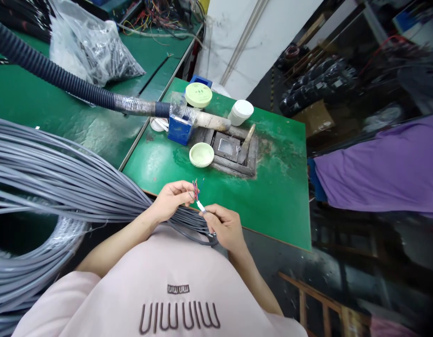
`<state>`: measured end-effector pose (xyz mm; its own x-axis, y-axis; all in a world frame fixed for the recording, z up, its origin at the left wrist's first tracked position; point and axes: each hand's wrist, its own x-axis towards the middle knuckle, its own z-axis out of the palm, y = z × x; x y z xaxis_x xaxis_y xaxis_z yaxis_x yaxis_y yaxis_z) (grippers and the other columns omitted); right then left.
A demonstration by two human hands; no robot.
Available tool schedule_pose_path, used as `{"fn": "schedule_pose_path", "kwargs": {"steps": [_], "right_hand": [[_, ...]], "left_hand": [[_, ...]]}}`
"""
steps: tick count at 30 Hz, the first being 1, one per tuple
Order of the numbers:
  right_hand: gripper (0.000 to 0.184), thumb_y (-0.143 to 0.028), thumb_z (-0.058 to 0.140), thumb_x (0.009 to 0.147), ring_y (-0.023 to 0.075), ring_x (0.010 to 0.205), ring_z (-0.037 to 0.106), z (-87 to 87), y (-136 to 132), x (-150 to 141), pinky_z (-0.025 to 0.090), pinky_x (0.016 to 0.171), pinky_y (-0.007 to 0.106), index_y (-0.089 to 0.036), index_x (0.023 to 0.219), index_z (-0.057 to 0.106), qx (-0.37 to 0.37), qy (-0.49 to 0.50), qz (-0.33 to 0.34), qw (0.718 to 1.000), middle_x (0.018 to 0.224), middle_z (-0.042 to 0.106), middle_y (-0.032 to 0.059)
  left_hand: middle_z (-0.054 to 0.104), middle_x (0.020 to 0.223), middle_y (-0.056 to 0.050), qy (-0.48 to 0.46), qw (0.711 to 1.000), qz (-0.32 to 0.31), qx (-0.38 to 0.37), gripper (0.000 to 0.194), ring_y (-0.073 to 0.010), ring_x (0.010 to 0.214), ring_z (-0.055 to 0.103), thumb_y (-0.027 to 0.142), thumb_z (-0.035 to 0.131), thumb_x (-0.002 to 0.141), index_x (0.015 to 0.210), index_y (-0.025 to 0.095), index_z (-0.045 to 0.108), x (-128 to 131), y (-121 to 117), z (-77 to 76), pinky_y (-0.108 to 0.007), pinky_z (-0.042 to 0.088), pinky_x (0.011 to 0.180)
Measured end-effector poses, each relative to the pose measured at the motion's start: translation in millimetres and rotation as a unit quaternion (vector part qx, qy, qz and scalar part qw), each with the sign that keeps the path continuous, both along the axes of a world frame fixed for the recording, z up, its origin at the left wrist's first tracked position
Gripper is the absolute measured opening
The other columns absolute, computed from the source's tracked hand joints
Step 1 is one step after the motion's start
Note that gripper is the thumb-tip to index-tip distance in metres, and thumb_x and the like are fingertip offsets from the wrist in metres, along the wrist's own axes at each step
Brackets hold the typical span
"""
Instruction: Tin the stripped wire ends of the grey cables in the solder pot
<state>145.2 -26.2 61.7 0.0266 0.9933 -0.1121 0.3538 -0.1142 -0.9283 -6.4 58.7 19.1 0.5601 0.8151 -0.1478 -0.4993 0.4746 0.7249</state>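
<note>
Near the front edge of the green table, my right hand (pixel 223 223) is closed around the end of a grey cable (pixel 201 208), just below its white-wrapped part. Thin coloured wires (pixel 196 189), red and blue among them, fan out from the cable's stripped tip. My left hand (pixel 176 199) pinches at these wires with thumb and forefinger. A large bundle of grey cables (pixel 79 173) lies on the left and runs beneath my left forearm toward my lap. Just beyond my hands sits a small open tin (pixel 201 155) with pale contents.
A grimy square solder pot (pixel 227 147) is set into the green table (pixel 276 187), with a brush-like stick (pixel 249 136) on it. Behind stand a white tub (pixel 241 112), a round lid (pixel 198 95) and a blue box (pixel 180 128). A ribbed hose (pixel 79 89) reaches in from the left.
</note>
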Motion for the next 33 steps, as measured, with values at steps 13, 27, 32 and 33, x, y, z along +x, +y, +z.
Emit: {"fn": "schedule_pose_path", "kwargs": {"steps": [13, 27, 32, 33], "right_hand": [[0.015, -0.027, 0.052, 0.083, 0.0077, 0.044, 0.045, -5.2, 2, 2, 0.036, 0.047, 0.021, -0.019, 0.076, 0.063, 0.012, 0.024, 0.028, 0.999, 0.049, 0.052, -0.0054], [0.02, -0.029, 0.059, 0.082, 0.0122, 0.057, 0.056, -6.5, 13, -11, 0.048, 0.061, 0.025, -0.022, 0.098, 0.069, 0.151, -0.123, -0.093, 0.976, 0.063, 0.062, -0.0022], [0.021, -0.03, 0.054, 0.087, 0.0189, 0.069, 0.067, -15.0, 13, -9, 0.054, 0.066, 0.032, -0.024, 0.092, 0.073, 0.19, -0.118, -0.128, 0.966, 0.072, 0.07, 0.0036], [0.02, -0.03, 0.055, 0.086, 0.0188, 0.068, 0.067, -15.6, 13, -8, 0.054, 0.066, 0.032, -0.024, 0.092, 0.073, 0.194, -0.114, -0.129, 0.966, 0.074, 0.071, 0.0038]], "left_hand": [[0.059, 0.056, 0.001, -0.037, 0.997, -0.016, -0.064, 0.028, -0.006, 0.046, 0.052, 0.028, 0.083, 0.055, 0.062, 0.012, 0.06, 4, -2, 4.8, -0.015, 0.04, 0.043], [0.058, 0.06, 0.003, 0.054, 0.998, -0.002, 0.015, 0.023, -0.0059, 0.054, 0.051, 0.027, 0.075, 0.066, 0.065, 0.012, 0.058, 20, -17, 6.0, -0.02, 0.045, 0.057], [0.061, 0.066, 0.001, 0.056, 0.997, 0.039, 0.034, 0.022, -0.008, 0.059, 0.053, 0.03, 0.074, 0.068, 0.069, 0.014, 0.059, 23, -20, 6.9, -0.022, 0.046, 0.059], [0.061, 0.067, 0.0, 0.059, 0.996, 0.051, 0.049, 0.022, -0.0086, 0.059, 0.054, 0.031, 0.073, 0.07, 0.07, 0.014, 0.059, 23, -20, 7.5, -0.022, 0.045, 0.059]]}}
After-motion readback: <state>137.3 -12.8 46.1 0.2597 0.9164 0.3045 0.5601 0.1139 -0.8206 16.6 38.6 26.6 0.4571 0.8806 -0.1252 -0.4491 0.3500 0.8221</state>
